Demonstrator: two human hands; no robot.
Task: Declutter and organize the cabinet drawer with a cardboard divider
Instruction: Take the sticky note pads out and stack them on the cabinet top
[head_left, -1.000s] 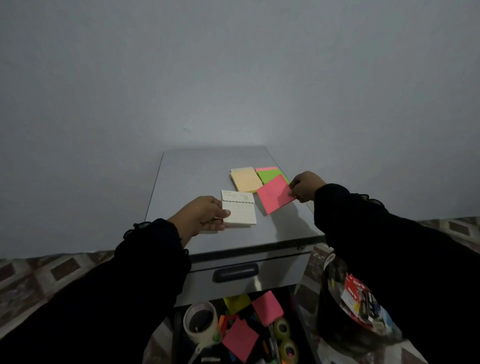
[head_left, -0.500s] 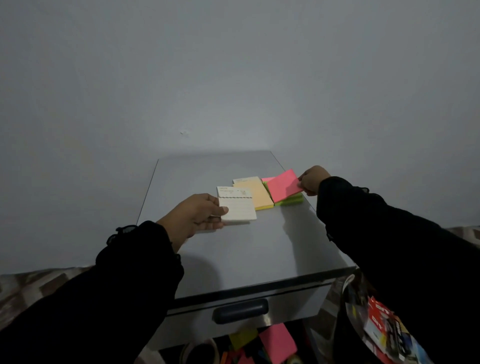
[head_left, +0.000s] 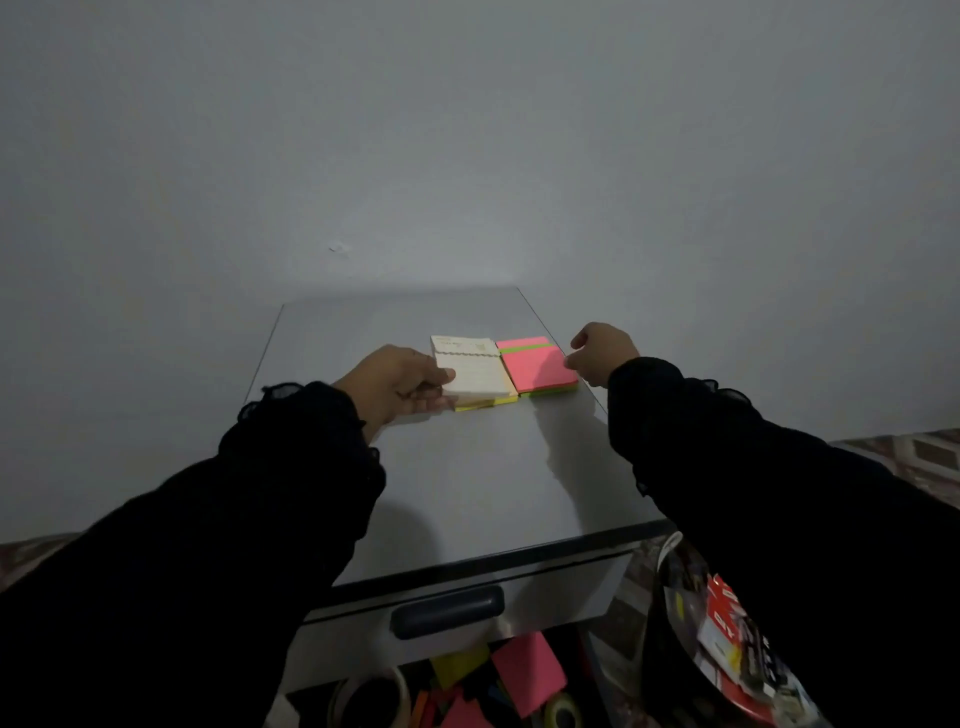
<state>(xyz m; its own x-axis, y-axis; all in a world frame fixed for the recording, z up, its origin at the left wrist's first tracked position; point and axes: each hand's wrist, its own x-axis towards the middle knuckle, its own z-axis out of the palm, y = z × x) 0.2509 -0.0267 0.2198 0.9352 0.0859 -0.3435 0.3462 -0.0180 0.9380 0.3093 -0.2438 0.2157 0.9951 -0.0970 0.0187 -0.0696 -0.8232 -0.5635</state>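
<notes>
The open drawer (head_left: 467, 691) is showing at the bottom centre of the frame, below the cabinet's closed upper drawer front with its dark handle (head_left: 448, 611). It is holding a jumble of pink and yellow sticky notes (head_left: 529, 673), a roll of tape (head_left: 370, 699) at its left and smaller rolls toward the right; no cardboard divider is showing among them.

Above, in the middle of the frame, the grey cabinet top (head_left: 467, 483) is carrying two piles of sticky notes lying side by side and touching. The left hand (head_left: 400, 384) is gripping a white notepad (head_left: 472, 370), thumb on its near left corner and fingers curled under its edge, and is holding it on top of a yellow sticky-note pad (head_left: 485, 401). Just right of it, a pink sticky-note pad (head_left: 537, 368) is lying on a green pad (head_left: 550, 391), with a further pink and green edge peeking out behind.

The right hand (head_left: 602, 353) is hovering just beside the pink pad's right edge, fingers loosely curled, thumb and forefinger apart, holding nothing; whether a fingertip is touching the pad cannot be told.

Both arms are wearing black sleeves (head_left: 779, 493). At the lower right, a dark bag (head_left: 727, 649) is holding red-and-white packets. A plain grey wall (head_left: 467, 130) is filling the upper frame.
</notes>
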